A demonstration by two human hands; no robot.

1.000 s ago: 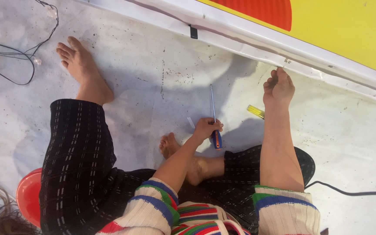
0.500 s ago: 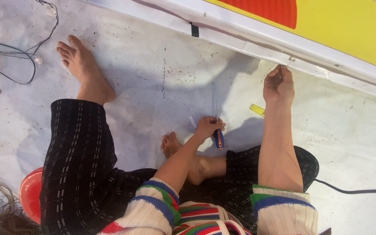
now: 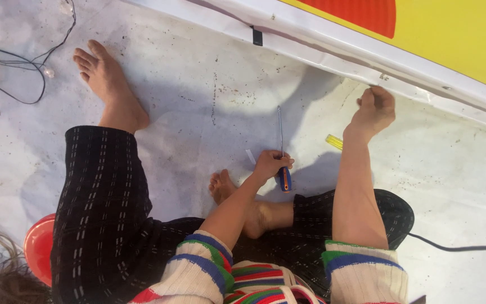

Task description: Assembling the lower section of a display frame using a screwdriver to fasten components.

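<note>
The person sits on a white, speckled sheet (image 3: 209, 73) spread flat over the ground, with dark spots scattered across it. Along the top right runs a white frame (image 3: 333, 50) — the edge of a yellow and red panel (image 3: 457, 34) that bounds the work area on that side. Thin black cables (image 3: 23, 62) lie at the upper left, a red bowl (image 3: 37, 247) sits at the lower left, and another black cable (image 3: 457, 247) trails off to the right. Between the bare feet and the frame the sheet lies open.

The left hand (image 3: 271, 164) is closed around the blue and orange handle of a screwdriver (image 3: 282, 152). The tool lies near the tucked foot (image 3: 223, 188); its long axis runs almost straight away from the person, with the metal tip towards the frame.

The right hand (image 3: 373, 110) is raised to the frame's lower edge, fingers curled in a pinch — whether they hold anything cannot be told. A small yellow piece (image 3: 334, 142) lies just beside that wrist.
</note>
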